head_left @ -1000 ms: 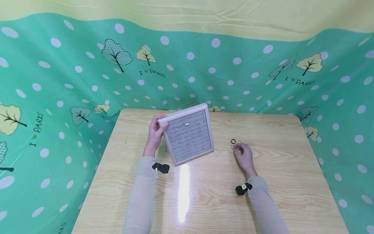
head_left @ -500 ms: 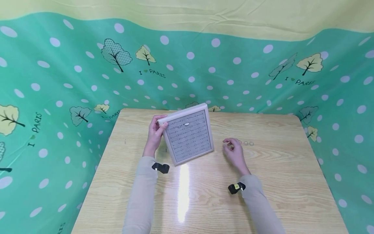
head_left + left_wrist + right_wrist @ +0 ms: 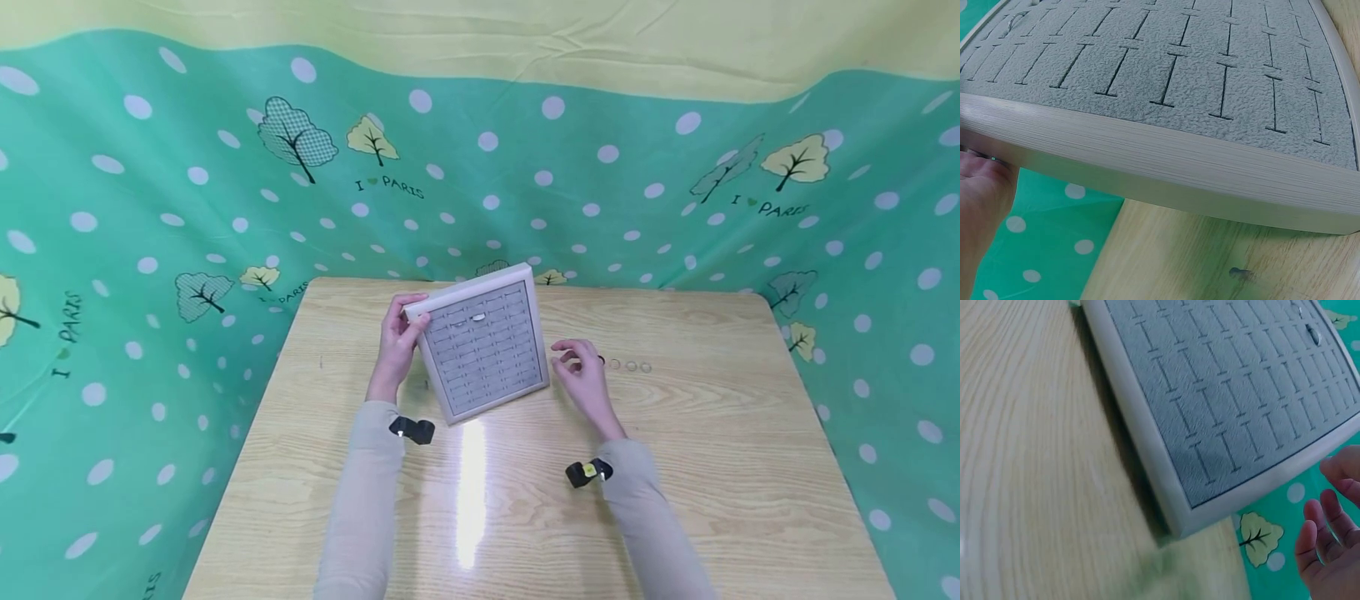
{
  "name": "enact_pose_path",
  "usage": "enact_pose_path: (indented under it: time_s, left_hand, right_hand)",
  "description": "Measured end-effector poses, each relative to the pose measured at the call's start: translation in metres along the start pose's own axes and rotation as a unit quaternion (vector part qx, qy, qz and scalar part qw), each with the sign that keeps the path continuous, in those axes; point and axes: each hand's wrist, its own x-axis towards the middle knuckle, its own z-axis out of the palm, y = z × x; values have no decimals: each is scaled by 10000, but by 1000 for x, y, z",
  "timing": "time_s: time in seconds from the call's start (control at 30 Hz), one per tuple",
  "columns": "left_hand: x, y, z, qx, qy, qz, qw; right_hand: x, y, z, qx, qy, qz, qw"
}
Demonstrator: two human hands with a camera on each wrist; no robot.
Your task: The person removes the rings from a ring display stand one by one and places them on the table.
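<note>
A ring display tray (image 3: 487,350), with a pale frame and grey slotted foam, is propped up at a tilt. My left hand (image 3: 396,343) grips its upper left corner, thumb on the front. A silver ring (image 3: 478,317) sits in a slot near the top, with a second ring (image 3: 1297,307) beside it. My right hand (image 3: 585,379) is just off the tray's right edge, thumb and index finger brought close together. I cannot tell whether a ring is between them. Behind that hand a black ring (image 3: 602,360) is partly hidden.
Several thin rings (image 3: 632,366) lie in a row on the wooden table (image 3: 720,467) to the right. A small dark thing (image 3: 1241,273) lies on the table by the tray's left side. A green dotted cloth (image 3: 487,183) hangs behind and at both sides.
My right hand has moved left from the rings to the tray's right edge. It now covers the spot of the front ring. The left hand and tray have stayed in place.
</note>
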Motion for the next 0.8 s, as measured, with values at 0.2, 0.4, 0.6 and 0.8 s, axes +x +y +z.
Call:
enact_pose_path:
  time_s: [0.2, 0.4, 0.6, 0.8]
  left_hand:
    - [0, 1, 0, -30, -7, -8, 10000]
    - [0, 1, 0, 0, -1, -55, 10000]
    - [0, 1, 0, 6, 27, -79, 10000]
    - [0, 1, 0, -46, -3, -54, 10000]
  right_hand:
    - [4, -38, 7, 336, -181, -262, 9989]
    - [11, -59, 17, 542, -444, -509, 9962]
    - [23, -52, 33, 384, -671, -633, 9950]
    - [30, -64, 44, 378, -779, -873, 9924]
